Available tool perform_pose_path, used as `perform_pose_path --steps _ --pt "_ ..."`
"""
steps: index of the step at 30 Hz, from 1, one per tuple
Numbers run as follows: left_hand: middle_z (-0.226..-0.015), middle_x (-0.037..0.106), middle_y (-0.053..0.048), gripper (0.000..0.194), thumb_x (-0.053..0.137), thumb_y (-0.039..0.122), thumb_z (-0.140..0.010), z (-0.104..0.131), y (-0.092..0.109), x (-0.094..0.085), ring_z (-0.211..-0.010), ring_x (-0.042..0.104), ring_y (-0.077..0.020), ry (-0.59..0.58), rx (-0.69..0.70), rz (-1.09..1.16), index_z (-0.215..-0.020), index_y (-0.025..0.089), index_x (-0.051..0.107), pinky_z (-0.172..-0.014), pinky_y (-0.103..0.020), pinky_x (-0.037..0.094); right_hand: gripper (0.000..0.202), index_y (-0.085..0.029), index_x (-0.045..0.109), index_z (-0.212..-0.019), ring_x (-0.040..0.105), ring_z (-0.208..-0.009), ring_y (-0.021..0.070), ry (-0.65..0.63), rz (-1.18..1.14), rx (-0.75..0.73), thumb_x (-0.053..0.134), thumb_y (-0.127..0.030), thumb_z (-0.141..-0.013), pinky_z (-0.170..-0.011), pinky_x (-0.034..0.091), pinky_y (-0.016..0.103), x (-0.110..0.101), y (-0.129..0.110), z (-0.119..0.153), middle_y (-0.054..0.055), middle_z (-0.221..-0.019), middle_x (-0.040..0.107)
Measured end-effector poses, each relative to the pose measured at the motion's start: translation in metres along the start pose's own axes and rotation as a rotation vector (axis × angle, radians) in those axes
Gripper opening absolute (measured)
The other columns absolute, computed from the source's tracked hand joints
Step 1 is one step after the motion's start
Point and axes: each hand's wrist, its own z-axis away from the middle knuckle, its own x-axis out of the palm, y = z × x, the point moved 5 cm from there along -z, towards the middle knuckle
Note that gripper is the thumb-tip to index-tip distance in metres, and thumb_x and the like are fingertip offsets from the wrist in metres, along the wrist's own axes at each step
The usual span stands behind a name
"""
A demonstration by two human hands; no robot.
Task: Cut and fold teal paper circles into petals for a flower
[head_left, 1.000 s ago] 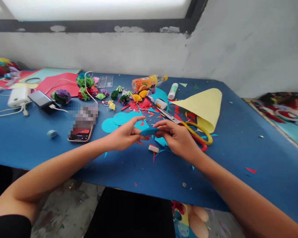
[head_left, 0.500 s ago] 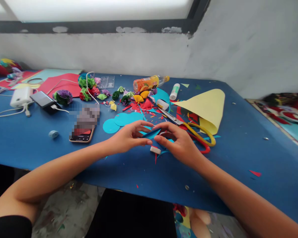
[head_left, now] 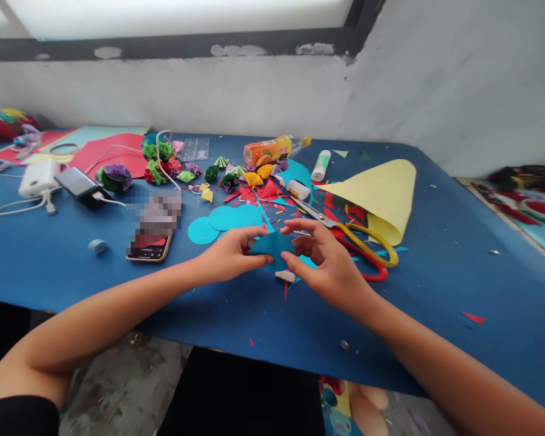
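A folded piece of blue paper [head_left: 276,247] is held just above the table between my two hands. My left hand [head_left: 238,253] pinches its left side between thumb and fingers. On the right side, my right hand [head_left: 327,257] has its thumb against the paper, with the index finger raised over it and the other fingers curled behind. A white eraser [head_left: 285,276] lies under the paper, partly covered. Several blue paper circles [head_left: 203,231] lie beyond my left hand. Scissors [head_left: 367,242] with yellow and red handles rest beside my right hand.
A rolled yellow sheet [head_left: 381,191] stands at the right, near a glue stick [head_left: 321,165]. Behind lie a plastic bottle [head_left: 277,151], red paper scraps [head_left: 270,191] and folded paper pieces [head_left: 253,179]. Leftward are a phone [head_left: 149,242], a power bank [head_left: 39,177] with cables, and tissue flowers [head_left: 115,177].
The blue paper has tilted, so its broad face now shows as a fan or half-round shape. My right index finger has lifted a little; the left hand has shifted slightly.
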Motion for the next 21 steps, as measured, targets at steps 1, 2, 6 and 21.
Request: perform_pose_path --steps 1,2,6,21 --pt "-0.065 0.055 0.004 0.020 0.066 0.018 -0.070 0.0003 0.0000 0.0004 -0.058 0.047 -0.0061 -0.006 -0.006 -0.018 -0.089 0.012 0.060 -0.055 -0.018 0.037 0.036 -0.022 0.052 -0.112 0.062 -0.076 0.0145 0.008 -0.002 0.005 0.060 -0.018 -0.078 -0.069 0.056 0.029 0.0000 0.0004 0.0001 0.006 -0.105 0.061" --pt "-0.061 0.051 0.005 0.017 0.065 0.020 -0.072 0.0006 -0.0001 0.0006 -0.055 0.044 -0.0053 -0.008 -0.012 -0.039 -0.085 0.011 0.061 -0.052 -0.018 0.034 0.033 -0.022 0.054 -0.110 0.062 -0.076 0.0148 0.013 0.004 0.012 0.060 -0.018 -0.078 -0.069 0.056 0.029 -0.0001 0.0008 0.0001 0.005 -0.101 0.062" --pt "-0.062 0.054 0.004 0.016 0.064 0.024 -0.073 -0.0001 -0.0008 -0.0015 -0.056 0.047 -0.0063 0.020 -0.032 -0.044 -0.081 0.011 0.063 -0.052 -0.018 0.038 0.026 -0.021 0.059 -0.104 0.064 -0.078 0.0173 0.007 0.034 0.040 0.061 -0.021 -0.078 -0.068 0.056 0.030 0.0000 0.0025 -0.0005 0.004 -0.091 0.066" --pt "-0.069 0.066 -0.004 0.023 0.060 0.031 -0.079 -0.0011 -0.0013 -0.0015 -0.063 0.060 -0.0102 -0.029 -0.103 0.105 -0.081 0.009 0.068 -0.061 -0.022 0.052 0.022 -0.019 0.062 -0.094 0.064 -0.076 0.0163 0.112 -0.111 0.151 0.067 -0.026 -0.074 -0.061 0.056 0.026 -0.0097 0.0091 -0.0067 0.004 -0.083 0.067"
